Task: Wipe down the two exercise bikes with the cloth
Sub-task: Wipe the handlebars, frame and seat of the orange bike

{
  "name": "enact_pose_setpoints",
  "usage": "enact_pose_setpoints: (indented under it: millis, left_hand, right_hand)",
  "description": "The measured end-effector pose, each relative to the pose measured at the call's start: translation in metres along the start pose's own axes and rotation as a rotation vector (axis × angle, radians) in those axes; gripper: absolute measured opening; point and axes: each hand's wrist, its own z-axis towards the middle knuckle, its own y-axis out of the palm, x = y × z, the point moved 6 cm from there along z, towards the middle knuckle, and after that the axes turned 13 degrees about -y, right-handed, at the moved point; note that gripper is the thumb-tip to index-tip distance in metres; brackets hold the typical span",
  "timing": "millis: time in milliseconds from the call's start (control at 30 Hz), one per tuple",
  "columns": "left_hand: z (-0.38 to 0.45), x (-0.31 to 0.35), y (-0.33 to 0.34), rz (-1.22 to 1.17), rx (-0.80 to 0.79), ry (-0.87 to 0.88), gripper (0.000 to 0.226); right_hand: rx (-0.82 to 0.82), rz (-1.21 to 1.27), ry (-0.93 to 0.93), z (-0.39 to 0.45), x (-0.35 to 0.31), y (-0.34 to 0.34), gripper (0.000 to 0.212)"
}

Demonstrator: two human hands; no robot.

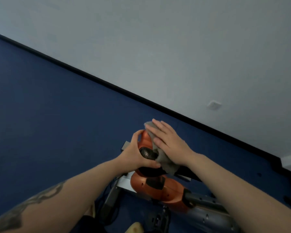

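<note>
1 bike (160,190) | 1 cloth (165,163) under flat right hand (168,142) | left hand (138,153) grips bike top

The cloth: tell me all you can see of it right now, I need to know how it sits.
The cloth is a grey, soft-looking rag, crumpled rather than folded. It lies draped over the top of the orange bike part, with one end showing past the fingertips toward the wall and a bunched end hanging out below the wrist. The right hand presses flat on it with straight fingers, covering its middle. The left hand grips the orange part beside it; whether it touches the cloth cannot be told.
</note>
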Motion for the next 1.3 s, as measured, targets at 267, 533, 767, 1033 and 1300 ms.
enact_pose_setpoints:
  millis: [267,533,767,1033,1300]
  left_hand:
    - [0.007,0.003,-0.002,-0.009,-0.026,-0.006,0.118]
    - [0.006,0.006,-0.002,0.001,-0.02,0.004,0.115]
    - [-0.005,-0.003,-0.003,0.016,0.104,-0.041,0.104]
    - [-0.012,-0.03,0.005,-0.049,0.242,-0.142,0.081]
    - [-0.006,-0.033,0.003,-0.059,0.218,-0.148,0.078]
  right_hand:
    - [0.117,0.203,0.255,0.027,0.017,-0.008,0.036]
    - [0.016,0.144,-0.024,-0.003,0.018,-0.009,0.039]
    - [-0.095,-0.116,-0.059,0.034,-0.005,-0.003,0.034]
    - [-0.145,-0.097,0.143,0.064,-0.006,-0.003,0.031]
    - [-0.202,-0.048,-0.079,0.06,-0.011,-0.01,0.032]
